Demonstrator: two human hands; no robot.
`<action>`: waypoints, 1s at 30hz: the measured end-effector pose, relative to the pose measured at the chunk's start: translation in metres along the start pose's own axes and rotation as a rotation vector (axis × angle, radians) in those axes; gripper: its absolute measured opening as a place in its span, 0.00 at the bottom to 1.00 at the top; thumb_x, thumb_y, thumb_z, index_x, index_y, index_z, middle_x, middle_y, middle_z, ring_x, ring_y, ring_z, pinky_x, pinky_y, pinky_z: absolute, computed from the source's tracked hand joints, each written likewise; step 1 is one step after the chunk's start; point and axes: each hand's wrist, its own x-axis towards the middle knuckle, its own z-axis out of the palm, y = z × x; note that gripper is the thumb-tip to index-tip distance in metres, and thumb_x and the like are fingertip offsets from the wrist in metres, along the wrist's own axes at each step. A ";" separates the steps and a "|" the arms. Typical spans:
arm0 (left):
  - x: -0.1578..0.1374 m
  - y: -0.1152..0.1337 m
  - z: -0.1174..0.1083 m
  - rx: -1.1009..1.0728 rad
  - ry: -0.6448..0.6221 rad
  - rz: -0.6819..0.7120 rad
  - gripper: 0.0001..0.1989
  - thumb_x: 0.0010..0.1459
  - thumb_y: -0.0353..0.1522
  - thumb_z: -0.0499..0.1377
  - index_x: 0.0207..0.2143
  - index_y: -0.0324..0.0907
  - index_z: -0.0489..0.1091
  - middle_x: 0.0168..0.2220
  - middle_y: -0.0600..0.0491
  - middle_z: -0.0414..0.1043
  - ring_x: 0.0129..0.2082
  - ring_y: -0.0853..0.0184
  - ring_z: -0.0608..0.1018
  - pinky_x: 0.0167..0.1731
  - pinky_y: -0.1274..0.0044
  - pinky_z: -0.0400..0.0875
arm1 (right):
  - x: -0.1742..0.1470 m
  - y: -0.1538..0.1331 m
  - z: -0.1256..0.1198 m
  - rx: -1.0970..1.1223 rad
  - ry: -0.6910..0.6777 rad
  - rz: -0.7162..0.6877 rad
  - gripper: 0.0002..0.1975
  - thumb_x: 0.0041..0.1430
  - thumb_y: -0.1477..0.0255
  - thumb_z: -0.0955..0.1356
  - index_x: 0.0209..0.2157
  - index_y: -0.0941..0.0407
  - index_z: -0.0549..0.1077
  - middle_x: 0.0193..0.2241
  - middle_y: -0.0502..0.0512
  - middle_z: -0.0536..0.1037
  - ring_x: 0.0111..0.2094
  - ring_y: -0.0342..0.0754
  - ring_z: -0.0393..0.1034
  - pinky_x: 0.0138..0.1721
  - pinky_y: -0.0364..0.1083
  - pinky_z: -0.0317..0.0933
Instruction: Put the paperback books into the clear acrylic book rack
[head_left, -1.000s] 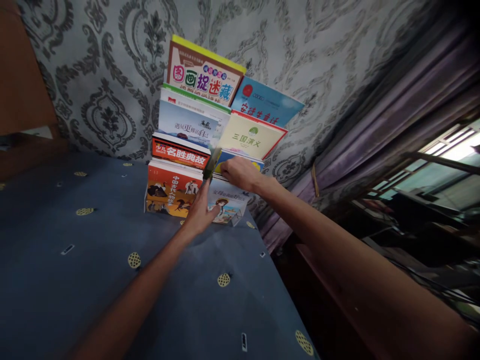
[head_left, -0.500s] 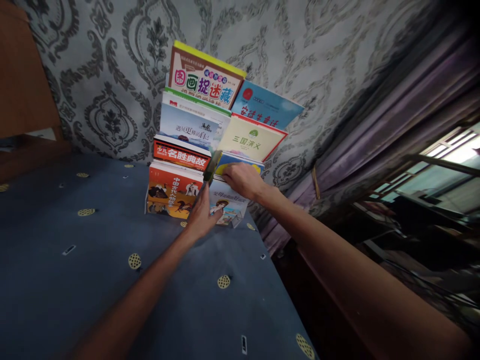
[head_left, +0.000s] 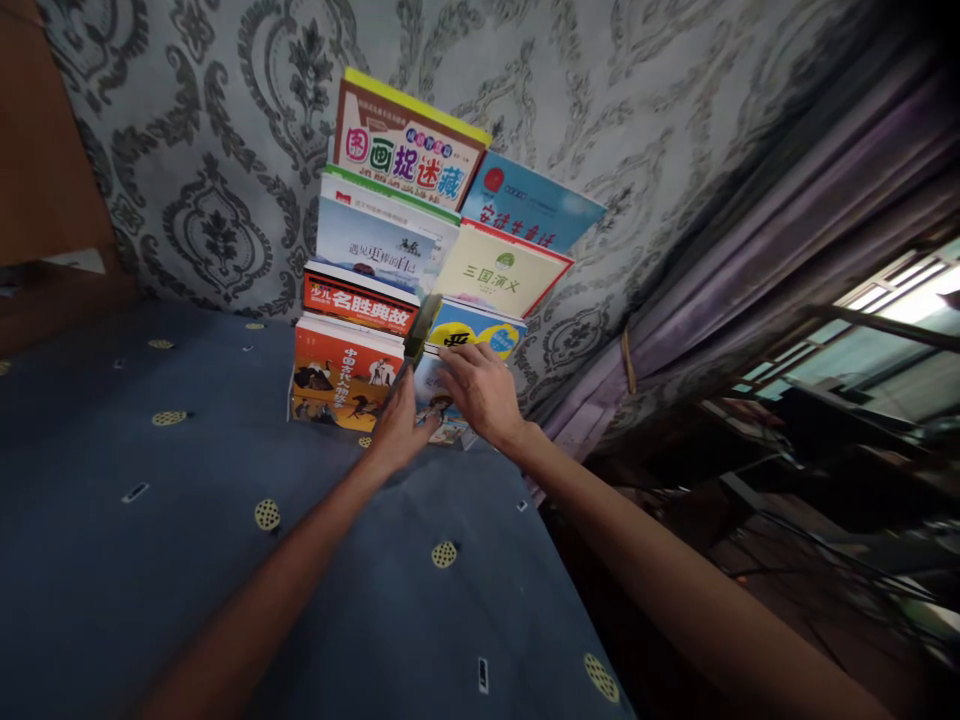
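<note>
Books stand in two stepped columns in a rack (head_left: 469, 440). My left hand (head_left: 399, 428) is at the gap between the columns, its fingers stretched upward and its thumb apart, by the cover of the front right light-blue book (head_left: 426, 378). My right hand (head_left: 486, 395) reaches over that book, with bent, spread fingertips at its top edge; the hand covers much of its cover. Just behind stands a blue and yellow book (head_left: 499, 338), partly hidden by the right fingers. An orange book (head_left: 349, 378) stands front left, beside my left fingertips.
Further back are a red book (head_left: 360, 308), a pale blue book (head_left: 379, 245), a cream book (head_left: 495, 272), a blue book (head_left: 532, 200) and a brown-yellow book (head_left: 409, 140). A patterned blue cloth (head_left: 187, 560) lies beneath, its edge at right. A purple curtain (head_left: 675, 310) hangs beyond.
My right hand has come down and toward me from the blue and yellow book, uncovering more of its cover. My left hand stays at the gap. The view has shifted slightly.
</note>
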 end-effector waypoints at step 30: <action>-0.069 0.014 0.000 0.223 -0.076 -0.061 0.39 0.57 0.28 0.55 0.69 0.32 0.45 0.71 0.31 0.48 0.72 0.50 0.54 0.69 0.57 0.52 | 0.025 -0.026 0.005 -0.134 -0.066 -0.096 0.15 0.70 0.71 0.61 0.46 0.56 0.78 0.45 0.63 0.76 0.47 0.58 0.64 0.46 0.54 0.60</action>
